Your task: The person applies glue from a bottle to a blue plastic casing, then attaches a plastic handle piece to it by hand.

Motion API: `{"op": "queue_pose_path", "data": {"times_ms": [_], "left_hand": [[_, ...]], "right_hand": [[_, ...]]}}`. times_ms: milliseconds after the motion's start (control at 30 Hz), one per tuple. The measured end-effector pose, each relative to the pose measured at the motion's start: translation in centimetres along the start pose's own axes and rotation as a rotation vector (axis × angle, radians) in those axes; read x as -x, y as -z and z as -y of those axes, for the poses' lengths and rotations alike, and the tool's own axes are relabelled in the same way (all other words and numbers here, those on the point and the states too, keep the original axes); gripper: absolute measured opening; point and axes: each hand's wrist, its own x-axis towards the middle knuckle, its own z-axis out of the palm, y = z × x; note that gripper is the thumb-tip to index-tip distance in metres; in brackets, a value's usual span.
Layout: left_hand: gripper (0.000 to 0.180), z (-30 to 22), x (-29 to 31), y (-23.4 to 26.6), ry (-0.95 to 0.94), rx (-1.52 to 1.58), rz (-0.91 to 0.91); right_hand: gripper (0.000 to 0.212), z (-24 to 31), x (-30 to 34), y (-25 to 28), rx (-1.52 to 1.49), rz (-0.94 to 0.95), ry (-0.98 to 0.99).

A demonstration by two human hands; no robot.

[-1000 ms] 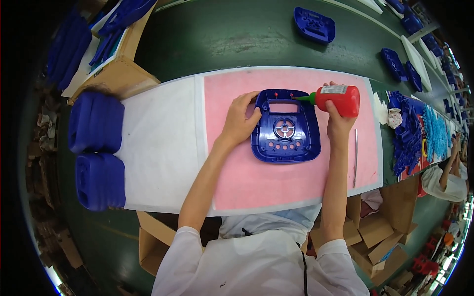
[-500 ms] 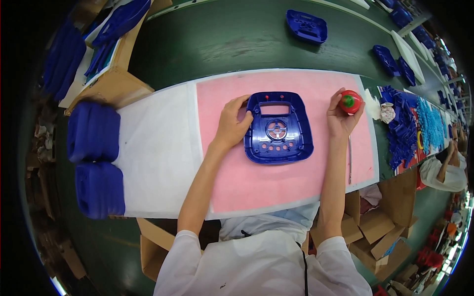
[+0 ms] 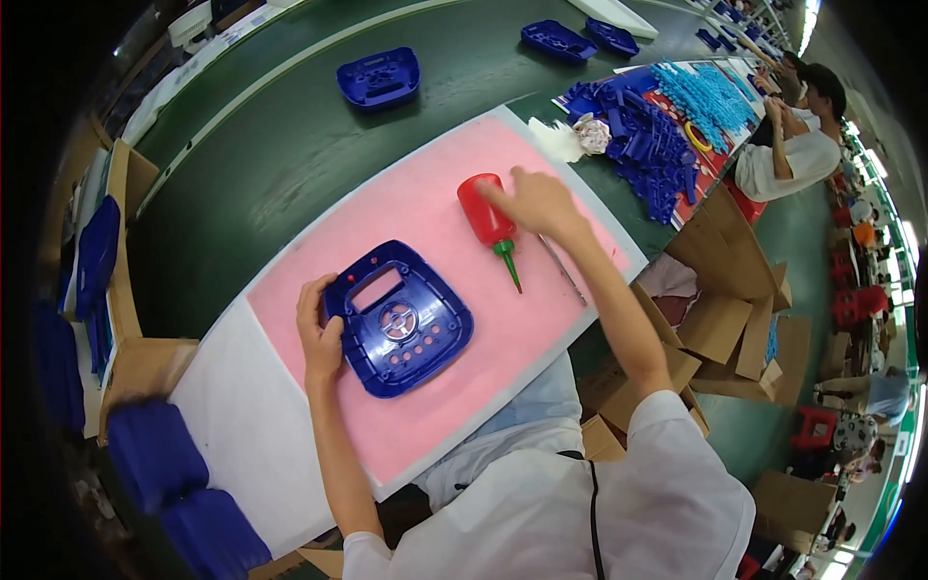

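Note:
My left hand [image 3: 324, 333] grips the left edge of a blue plastic housing panel [image 3: 425, 309], thumb on the near side. The panel lies with its ribbed inner side up, showing a handle slot, a round grille and a row of holes. Two small red spots [image 3: 352, 278] sit near its upper edge. To the right, a red squeeze bottle [image 3: 486, 217] with a green nozzle lies on the pink sheet [image 3: 445, 203], nozzle toward me. My right hand [image 3: 543, 205] is at the bottle's base, fingers apart, the thumb side over or touching it.
A thin metal rod [image 3: 565, 269] lies right of the bottle. Farther off are piles of dark blue parts [image 3: 638, 145], light blue parts [image 3: 701, 101] and a yellow tape roll [image 3: 697, 135]. More blue housings [image 3: 379, 77] sit on the green bench. Cardboard boxes [image 3: 715, 329] stand at right; a co-worker [image 3: 793, 155] sits beyond.
The bottle, earlier held up in my right hand, is now down on the pink sheet with that hand's fingers spread. My left hand still holds the panel. The whole view has turned right.

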Motion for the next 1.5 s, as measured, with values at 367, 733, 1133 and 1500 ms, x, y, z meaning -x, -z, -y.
{"op": "queue_pose_path", "data": {"times_ms": [367,733,1133,1500], "left_hand": [[0.058,-0.5,0.0,0.3,0.015,0.041,0.034],[0.054,0.2,0.0,0.1,-0.014,0.040,0.013],[0.045,1.0,-0.1,0.9,-0.135,-0.069,-0.006],[0.045,0.3,-0.1,1.0,-0.151,-0.115,-0.019]], "right_hand": [[0.032,-23.4,1.0,4.1,0.214,-0.487,-0.348],[0.036,-23.5,1.3,3.5,0.144,-0.510,-0.337],[0.025,1.4,7.7,2.4,-1.225,0.198,0.219],[0.033,11.3,5.3,-3.4,-1.052,0.272,0.576]]}}
